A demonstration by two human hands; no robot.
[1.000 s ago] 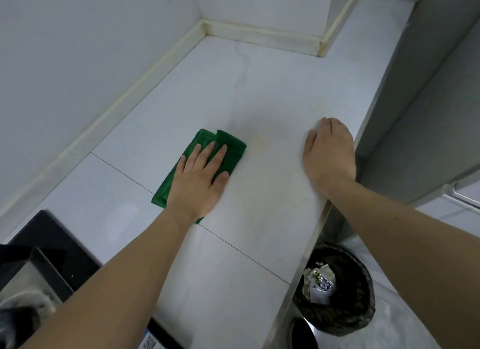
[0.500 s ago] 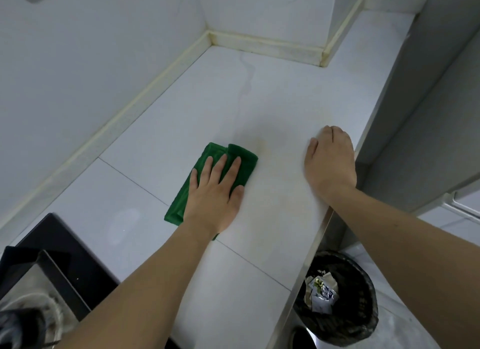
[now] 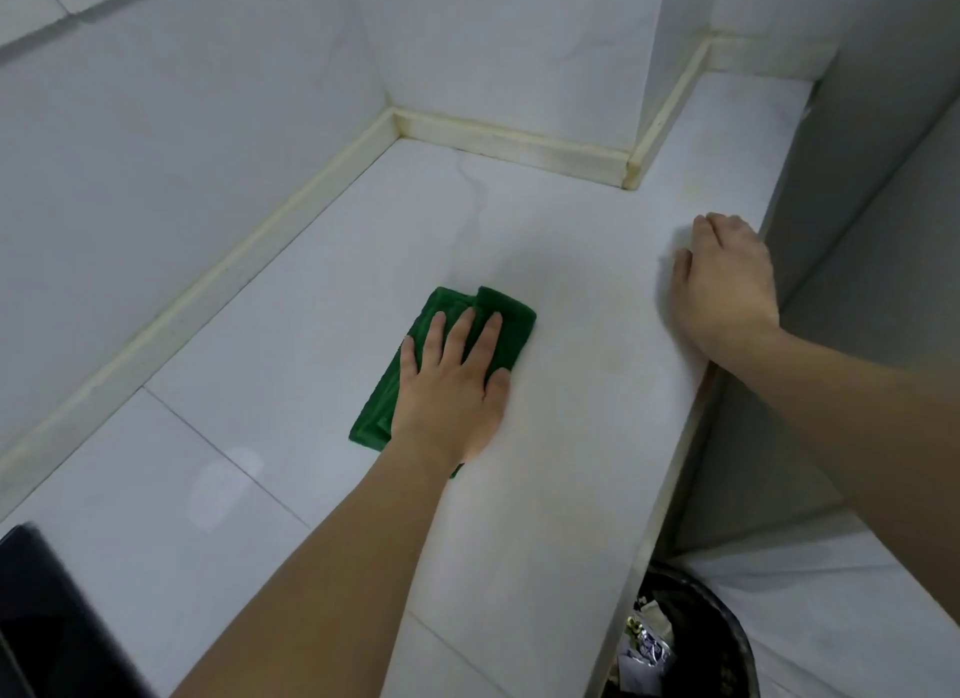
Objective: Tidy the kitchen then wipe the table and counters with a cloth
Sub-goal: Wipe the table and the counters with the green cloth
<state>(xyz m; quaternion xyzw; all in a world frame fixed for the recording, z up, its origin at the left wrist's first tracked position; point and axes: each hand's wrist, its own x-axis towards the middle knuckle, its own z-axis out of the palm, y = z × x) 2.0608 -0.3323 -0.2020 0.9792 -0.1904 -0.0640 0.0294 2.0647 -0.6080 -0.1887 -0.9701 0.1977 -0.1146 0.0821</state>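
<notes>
1. The packets in the black waste bin [image 3: 691, 640] carry print, too small and blurred to read
2. The bin stands on the floor below the counter [image 3: 597, 260] edge; a black appliance [image 3: 47, 624] sits at the near left
3. The folded green cloth [image 3: 457, 333] lies mid-counter, long axis running near-left to far-right
4. The left hand [image 3: 452, 385] presses flat on it, fingers straight; the right hand [image 3: 727, 292] rests by the counter's right edge, fingers loosely bent, holding nothing
</notes>
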